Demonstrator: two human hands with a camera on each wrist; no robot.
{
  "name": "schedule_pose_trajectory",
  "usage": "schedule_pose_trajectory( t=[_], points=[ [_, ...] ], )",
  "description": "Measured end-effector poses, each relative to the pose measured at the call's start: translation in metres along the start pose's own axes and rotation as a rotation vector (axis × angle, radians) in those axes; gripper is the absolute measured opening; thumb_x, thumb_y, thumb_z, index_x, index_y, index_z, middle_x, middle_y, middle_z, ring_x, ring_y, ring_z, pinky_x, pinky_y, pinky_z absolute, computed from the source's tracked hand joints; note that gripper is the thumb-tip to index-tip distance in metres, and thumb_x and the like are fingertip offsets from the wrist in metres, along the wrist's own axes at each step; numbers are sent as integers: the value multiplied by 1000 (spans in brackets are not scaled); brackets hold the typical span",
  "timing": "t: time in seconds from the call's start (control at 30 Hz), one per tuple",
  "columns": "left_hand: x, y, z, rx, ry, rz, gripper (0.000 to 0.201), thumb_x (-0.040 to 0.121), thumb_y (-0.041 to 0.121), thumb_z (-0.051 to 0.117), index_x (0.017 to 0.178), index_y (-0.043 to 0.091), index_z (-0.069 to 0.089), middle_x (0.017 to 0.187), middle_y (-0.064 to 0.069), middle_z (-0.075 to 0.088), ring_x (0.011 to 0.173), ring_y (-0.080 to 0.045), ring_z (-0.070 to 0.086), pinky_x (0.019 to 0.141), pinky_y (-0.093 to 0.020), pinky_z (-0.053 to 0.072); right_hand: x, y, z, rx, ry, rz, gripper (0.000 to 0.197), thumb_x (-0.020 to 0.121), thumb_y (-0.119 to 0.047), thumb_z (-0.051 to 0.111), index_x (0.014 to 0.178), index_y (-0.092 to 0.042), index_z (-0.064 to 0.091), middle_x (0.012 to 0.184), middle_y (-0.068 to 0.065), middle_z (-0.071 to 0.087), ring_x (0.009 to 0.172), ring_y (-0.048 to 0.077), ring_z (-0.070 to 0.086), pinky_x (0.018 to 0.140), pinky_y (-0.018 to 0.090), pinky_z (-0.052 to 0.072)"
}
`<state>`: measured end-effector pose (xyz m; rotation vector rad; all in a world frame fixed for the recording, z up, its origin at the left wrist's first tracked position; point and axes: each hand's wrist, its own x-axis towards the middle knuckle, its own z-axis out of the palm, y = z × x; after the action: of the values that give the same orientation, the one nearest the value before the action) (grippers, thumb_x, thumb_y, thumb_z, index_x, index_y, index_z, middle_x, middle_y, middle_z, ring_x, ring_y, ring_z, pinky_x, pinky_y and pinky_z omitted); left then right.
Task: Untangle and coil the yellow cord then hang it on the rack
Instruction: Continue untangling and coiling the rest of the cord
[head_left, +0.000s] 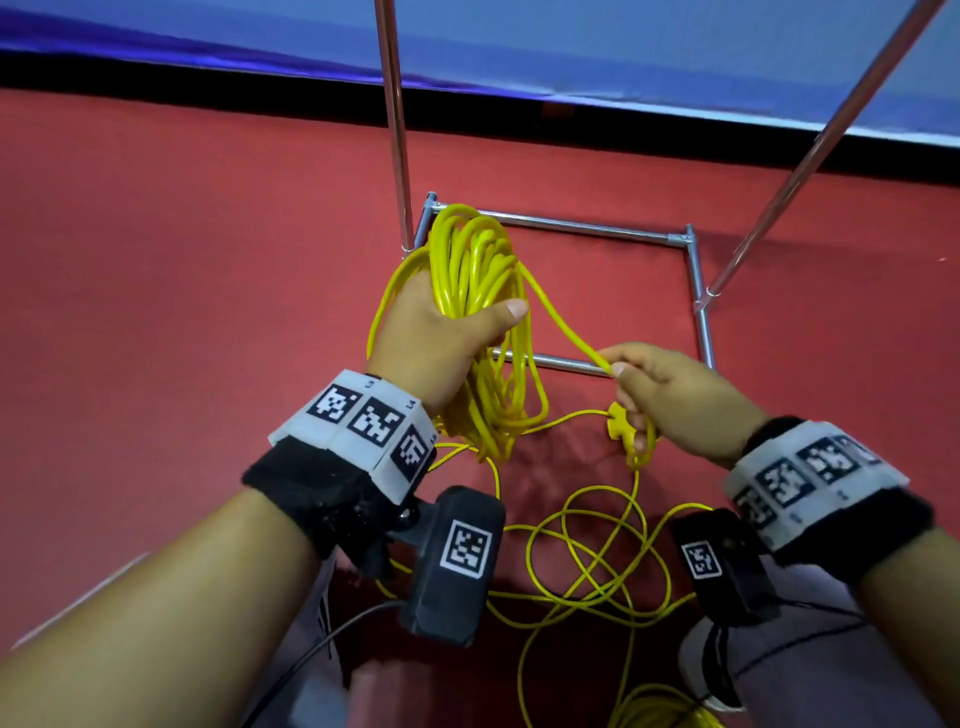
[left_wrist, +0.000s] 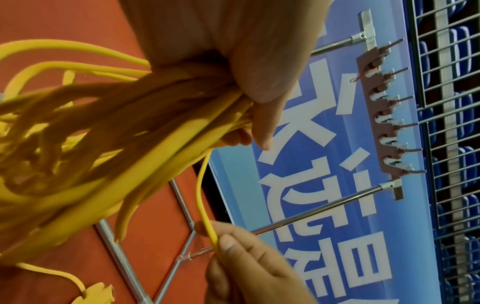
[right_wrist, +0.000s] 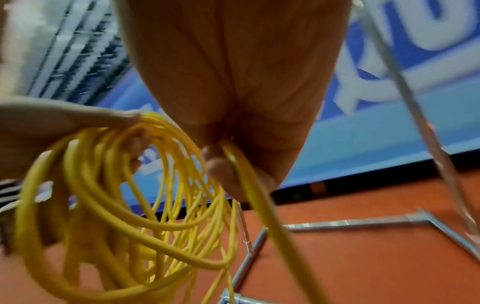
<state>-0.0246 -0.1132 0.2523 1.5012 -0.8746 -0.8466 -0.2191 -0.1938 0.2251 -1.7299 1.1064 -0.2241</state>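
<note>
My left hand (head_left: 441, 332) grips a bundle of coiled loops of the yellow cord (head_left: 478, 270), thumb across the front; the loops hang below the fist (left_wrist: 103, 144). A single strand runs from the bundle to my right hand (head_left: 670, 395), which pinches it (head_left: 605, 364) between thumb and forefinger (left_wrist: 221, 242). A yellow plug (head_left: 621, 421) hangs just under the right hand. Loose tangled cord (head_left: 587, 561) lies on the red floor below both hands. The rack's hook bar (left_wrist: 384, 111) shows only in the left wrist view, up on two metal poles.
The rack's metal base frame (head_left: 696, 270) lies on the red floor (head_left: 182, 260) beneath the hands, with two slanted poles (head_left: 395, 130) rising from it. A blue banner (head_left: 623, 47) runs along the back. My shoe (head_left: 706, 665) stands at lower right.
</note>
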Motion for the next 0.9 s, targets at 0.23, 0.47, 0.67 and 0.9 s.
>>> schedule_pose_trajectory(
  t=[0.23, 0.47, 0.67, 0.9],
  points=[
    [-2, -8, 5, 48, -105, 22, 28, 71, 9, 78, 93, 1, 63, 76, -3, 66, 64, -10, 60, 65, -26, 50, -15, -37, 13, -485, -37, -411, 21, 98, -15, 45, 87, -7, 61, 55, -10, 44, 57, -2, 46, 56, 13, 33],
    [-10, -11, 15, 19, -347, -6, 35, 52, 16, 75, 80, 21, 56, 59, 14, 58, 55, -4, 51, 56, -22, 44, -15, -54, 7, -215, 103, -535, 15, 88, -17, 58, 80, -22, 45, 53, 8, 53, 48, 15, 44, 48, 14, 31],
    [-9, -6, 13, -88, -224, -48, 24, 66, 5, 78, 81, 12, 60, 59, 9, 64, 55, -4, 58, 57, -18, 48, -10, -29, 5, 207, -189, -340, 33, 80, -6, 69, 97, -22, 45, 73, 6, 63, 60, 7, 54, 57, 17, 45],
    [1, -5, 0, -74, -97, -40, 23, 65, 10, 79, 80, 14, 63, 68, 3, 66, 62, -13, 61, 63, -26, 53, -10, 15, -5, -226, -244, -274, 24, 91, -1, 56, 105, -19, 64, 101, -3, 70, 94, 6, 61, 85, 19, 45]
  ],
)
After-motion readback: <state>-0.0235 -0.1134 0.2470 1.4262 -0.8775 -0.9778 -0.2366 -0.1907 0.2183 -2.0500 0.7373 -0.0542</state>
